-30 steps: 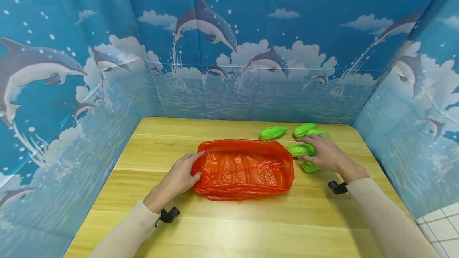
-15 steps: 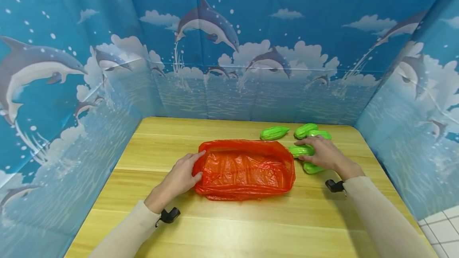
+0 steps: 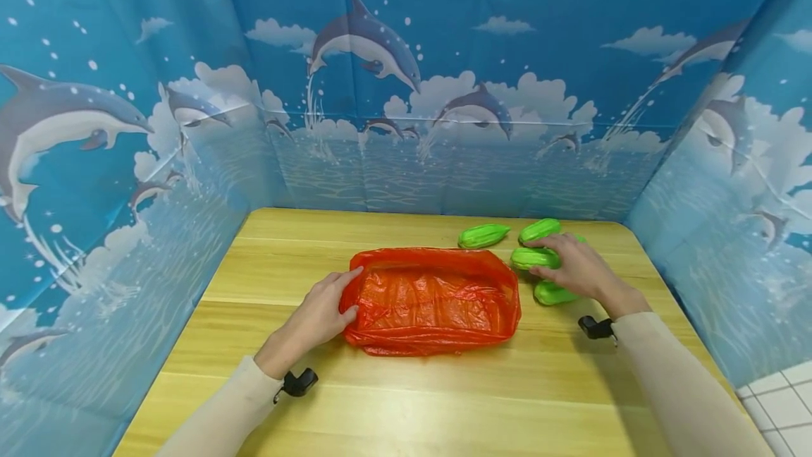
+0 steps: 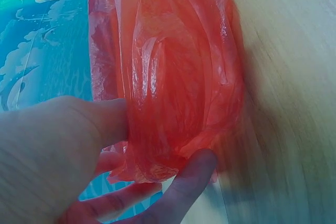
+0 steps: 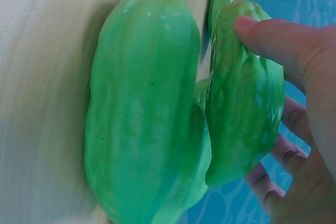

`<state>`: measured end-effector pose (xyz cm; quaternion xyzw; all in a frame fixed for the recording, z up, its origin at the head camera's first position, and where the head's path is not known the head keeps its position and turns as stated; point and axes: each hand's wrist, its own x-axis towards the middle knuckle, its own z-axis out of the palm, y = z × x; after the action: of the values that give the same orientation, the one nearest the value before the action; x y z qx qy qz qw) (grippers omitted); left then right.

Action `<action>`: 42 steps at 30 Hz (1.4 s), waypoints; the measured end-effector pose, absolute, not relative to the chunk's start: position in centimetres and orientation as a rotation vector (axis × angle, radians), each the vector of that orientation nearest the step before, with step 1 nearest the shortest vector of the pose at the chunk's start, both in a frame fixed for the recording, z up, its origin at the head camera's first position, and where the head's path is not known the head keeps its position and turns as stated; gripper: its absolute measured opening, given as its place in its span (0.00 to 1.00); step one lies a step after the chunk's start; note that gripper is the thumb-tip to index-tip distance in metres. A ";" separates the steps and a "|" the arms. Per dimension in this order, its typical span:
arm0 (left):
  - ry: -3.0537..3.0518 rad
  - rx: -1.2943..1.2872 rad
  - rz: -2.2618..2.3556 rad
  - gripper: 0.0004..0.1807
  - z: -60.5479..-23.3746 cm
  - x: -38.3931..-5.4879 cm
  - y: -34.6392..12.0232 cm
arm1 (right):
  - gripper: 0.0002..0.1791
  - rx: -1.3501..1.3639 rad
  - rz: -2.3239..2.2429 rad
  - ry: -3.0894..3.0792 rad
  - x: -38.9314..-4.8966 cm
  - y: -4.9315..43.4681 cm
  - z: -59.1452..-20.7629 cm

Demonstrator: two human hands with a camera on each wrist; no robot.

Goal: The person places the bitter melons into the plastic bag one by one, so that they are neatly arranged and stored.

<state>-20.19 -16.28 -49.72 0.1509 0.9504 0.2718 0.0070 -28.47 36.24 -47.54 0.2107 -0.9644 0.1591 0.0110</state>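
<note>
A red plastic bag (image 3: 431,302) lies spread open in a boxy shape on the wooden table. My left hand (image 3: 317,309) holds its left end; in the left wrist view, thumb and fingers lie about the end of the thin bag (image 4: 163,77). Right of the bag, my right hand (image 3: 580,270) grips a green ridged gourd (image 3: 531,258). The right wrist view has the thumb on the near side of this gourd (image 5: 247,98) and the other fingers behind it. A larger-looking gourd (image 5: 142,103) lies close beside it there.
One green gourd (image 3: 483,235) lies behind the bag, another (image 3: 539,229) behind my right hand, and one (image 3: 550,293) below it; a further one is mostly hidden by the hand. A blue dolphin curtain (image 3: 406,161) encloses the table's (image 3: 406,407) back and sides.
The gourd in my right hand has shifted slightly back, away from me, and its end stands a little clear of the bag's rim. My left hand and the bag stay in place.
</note>
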 end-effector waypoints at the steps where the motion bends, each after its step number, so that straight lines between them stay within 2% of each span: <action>1: 2.972 0.473 0.851 0.44 -49.7 -20.2 -16.3 | 0.32 0.657 0.497 -3.004 -28.4 36.2 -47.4; 27: 2.943 0.462 0.847 0.46 -49.8 -20.0 -16.2 | 0.33 0.564 0.459 -2.925 -26.0 33.9 -43.5; 42: 2.941 0.496 0.871 0.44 -49.9 -19.8 -16.0 | 0.34 0.608 0.437 -2.849 -24.2 31.5 -41.0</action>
<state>-19.76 -16.00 -49.93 0.1596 0.9464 0.2804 0.0170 -24.25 31.46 -40.95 0.2052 -0.9626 0.1475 0.0976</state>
